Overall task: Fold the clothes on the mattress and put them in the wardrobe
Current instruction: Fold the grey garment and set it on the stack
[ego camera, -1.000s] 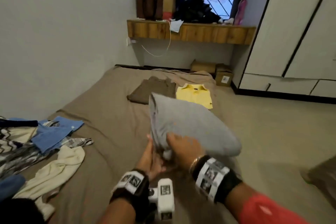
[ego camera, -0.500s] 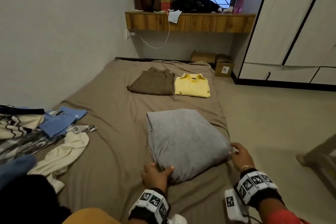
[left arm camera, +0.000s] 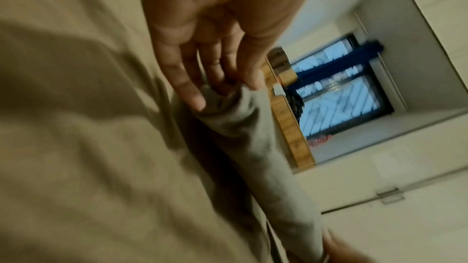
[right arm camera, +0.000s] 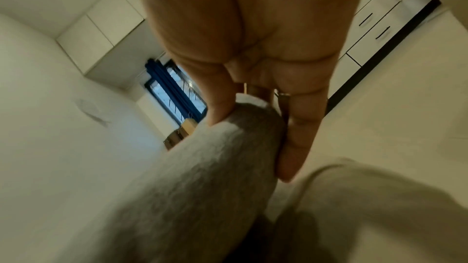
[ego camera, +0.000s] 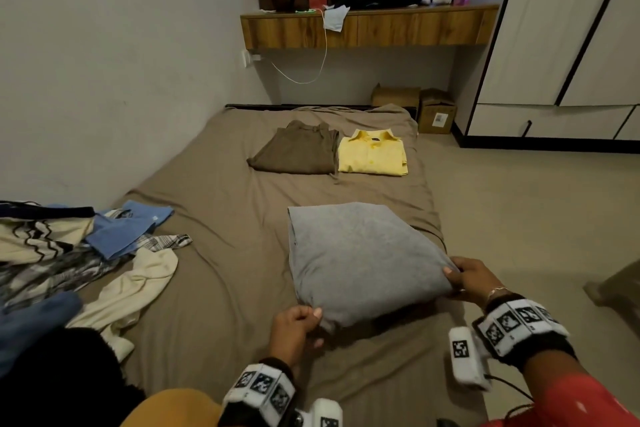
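Now both hands' fingers pinch the folded grey garment (ego camera: 360, 260) by its near corners, bare mattress (ego camera: 225, 281) leftward.

The folded garment (ego camera: 360, 260) in front is plain grey, and it lies on a mattress (ego camera: 221, 204) with a brown-beige sheet. Farther back lie a dark brown folded garment (ego camera: 294, 152) and a yellow shirt (ego camera: 372, 156). The pile at the left has a blue cloth (ego camera: 121, 236), a cream garment (ego camera: 138, 291) and a cream piece with black zigzag lines (ego camera: 38, 239).
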The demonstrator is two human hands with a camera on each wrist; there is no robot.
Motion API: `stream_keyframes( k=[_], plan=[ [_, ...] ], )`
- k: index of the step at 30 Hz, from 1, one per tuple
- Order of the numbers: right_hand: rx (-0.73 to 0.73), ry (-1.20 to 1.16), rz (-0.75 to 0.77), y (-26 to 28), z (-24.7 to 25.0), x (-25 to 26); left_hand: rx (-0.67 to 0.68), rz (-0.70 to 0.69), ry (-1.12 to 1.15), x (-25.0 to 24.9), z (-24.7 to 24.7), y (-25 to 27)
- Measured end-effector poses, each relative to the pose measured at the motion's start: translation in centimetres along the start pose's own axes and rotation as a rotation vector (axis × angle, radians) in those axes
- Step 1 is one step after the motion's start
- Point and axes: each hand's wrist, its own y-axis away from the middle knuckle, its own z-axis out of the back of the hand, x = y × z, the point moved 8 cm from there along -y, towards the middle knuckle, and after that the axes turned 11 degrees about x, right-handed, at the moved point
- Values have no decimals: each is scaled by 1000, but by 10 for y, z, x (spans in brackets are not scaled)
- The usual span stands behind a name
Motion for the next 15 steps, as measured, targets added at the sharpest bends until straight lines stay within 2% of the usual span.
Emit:
stream_keyframes(
  k=[3, 5, 8, 10, 12, 15],
  plan=[
    [119, 88, -140, 13, -10, -23, 185, 303, 10, 30, 1, 16],
    [126, 135, -175, 14, -12, -28, 203, 381, -92, 36, 1, 21],
    [212, 255, -216, 6, -2, -17, 146, 233, -205, 1, 0, 12],
    [227, 300, -206, -3, 11, 2, -11, 67, -199, -38, 15, -4],
    [165, 372, -161, -19, 25, 24, -132, -77, -239, -74, 24, -24],
    [184, 556, -141, -53, 21, 51, -135, -79, -384, -100, 21, -60]
  ],
)
